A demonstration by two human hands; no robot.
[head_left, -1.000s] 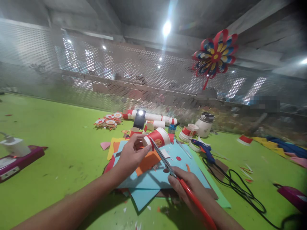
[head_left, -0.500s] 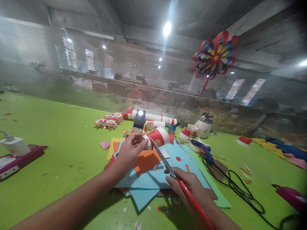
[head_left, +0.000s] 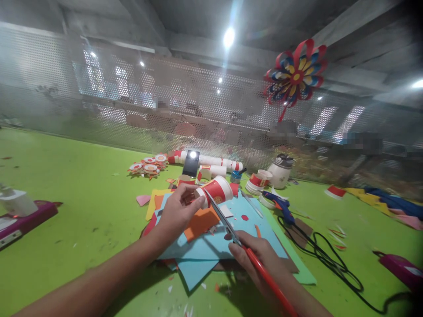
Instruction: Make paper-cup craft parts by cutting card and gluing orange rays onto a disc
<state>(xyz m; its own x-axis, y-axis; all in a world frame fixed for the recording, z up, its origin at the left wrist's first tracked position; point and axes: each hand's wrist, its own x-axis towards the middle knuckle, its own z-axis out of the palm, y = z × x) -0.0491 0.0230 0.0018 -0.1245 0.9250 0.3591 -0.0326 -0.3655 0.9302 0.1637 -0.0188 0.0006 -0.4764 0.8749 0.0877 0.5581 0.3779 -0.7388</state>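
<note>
My left hand (head_left: 181,206) is closed on the base end of a red and white paper cup (head_left: 222,190), which lies tilted on its side in the air. In my right hand (head_left: 253,253) is a pair of scissors (head_left: 228,226) with red handles. Their blade tips touch or nearly touch the cup's side near its base; I cannot tell whether they have cut into it. Under both hands lie stacked sheets of light blue paper (head_left: 198,248), with an orange piece (head_left: 202,224) and small scraps on top.
A blue glue gun (head_left: 280,207) with a black cable (head_left: 330,264) lies at the right. Behind are a dark phone (head_left: 191,164), a long white and red tube (head_left: 211,161), cut cup pieces (head_left: 256,184) and a white jar (head_left: 280,171). Purple power strips (head_left: 42,213) flank the green table.
The cup has turned slightly in my left hand, so its yellow emblem sits lower. The scissors stay at nearly the same spot on it. The whole view has shifted a little.
</note>
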